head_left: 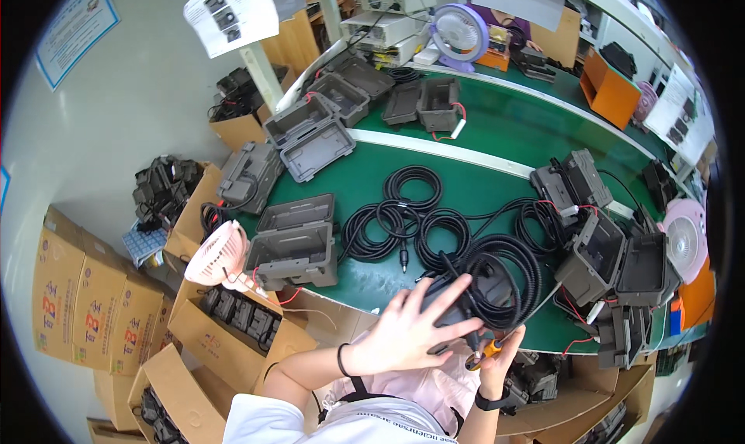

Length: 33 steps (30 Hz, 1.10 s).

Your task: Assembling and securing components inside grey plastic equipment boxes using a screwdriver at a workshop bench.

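The open box [293,256] looks like matt, hard grey plastic; the raised coil [532,277] looks like ribbed black plastic with a dull sheen; the tool handle [492,348] seems smooth plastic; the green tabletop [485,176] is smooth and faintly glossy; the stacked cartons [97,304] are matt cardboard; the pink fan [217,252] is smooth plastic; the white shirt [264,422] is soft cloth; the hanging sheet [233,13] is paper.

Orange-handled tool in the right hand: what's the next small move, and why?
Perhaps ease the black cable coil clear of the orange-handled tool: the coil sits close to the right hand holding the tool, while the left hand lies spread over the dark case.
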Motion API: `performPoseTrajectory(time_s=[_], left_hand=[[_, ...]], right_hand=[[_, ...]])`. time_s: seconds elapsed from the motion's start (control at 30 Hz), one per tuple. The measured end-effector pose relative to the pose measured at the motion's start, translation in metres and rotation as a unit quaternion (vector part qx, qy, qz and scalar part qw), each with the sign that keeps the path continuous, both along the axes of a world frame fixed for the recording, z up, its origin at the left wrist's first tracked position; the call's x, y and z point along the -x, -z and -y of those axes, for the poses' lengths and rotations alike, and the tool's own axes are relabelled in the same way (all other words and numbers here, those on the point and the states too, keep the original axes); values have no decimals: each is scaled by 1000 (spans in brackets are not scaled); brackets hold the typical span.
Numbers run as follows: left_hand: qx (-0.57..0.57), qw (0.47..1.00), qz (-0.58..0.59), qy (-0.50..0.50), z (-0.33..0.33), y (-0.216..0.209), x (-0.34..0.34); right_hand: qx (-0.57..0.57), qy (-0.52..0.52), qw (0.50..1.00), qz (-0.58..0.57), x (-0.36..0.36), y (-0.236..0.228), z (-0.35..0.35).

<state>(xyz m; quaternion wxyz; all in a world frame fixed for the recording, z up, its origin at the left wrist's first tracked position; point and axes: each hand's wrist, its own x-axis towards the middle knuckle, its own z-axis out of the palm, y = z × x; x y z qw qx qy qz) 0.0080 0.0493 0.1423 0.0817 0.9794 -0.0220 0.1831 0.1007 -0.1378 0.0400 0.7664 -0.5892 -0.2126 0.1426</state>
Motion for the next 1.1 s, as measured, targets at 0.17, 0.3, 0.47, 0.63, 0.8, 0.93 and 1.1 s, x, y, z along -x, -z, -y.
performPoseTrajectory(time_s=[0.17, 0.3, 0.47, 0.63, 0.8, 0.93, 1.1], left_hand=[[183, 981, 60, 18, -31, 3, 8], [338, 940, 36, -24, -47, 6, 32], [464, 875, 118, -73, -75, 10, 87], [483, 787, 347, -163, -84, -27, 101], [350, 839, 365, -201, -133, -64, 80], [404, 810, 386, -175, -166, -78, 54], [358, 858, 332, -159, -207, -88, 15]], right_hand=[[-85, 45, 995, -3, -7, -11, -18], [-15, 90, 995, -51, -16, -17, -12], [150, 74, 980, 111, -46, -27, -44], [191, 73, 911, 357, -73, -43, -132], [247, 31, 875, 414, -86, -43, -213], [390, -39, 803, 449, -95, -34, -220], [397, -39, 794, 459, -111, -37, -184]])
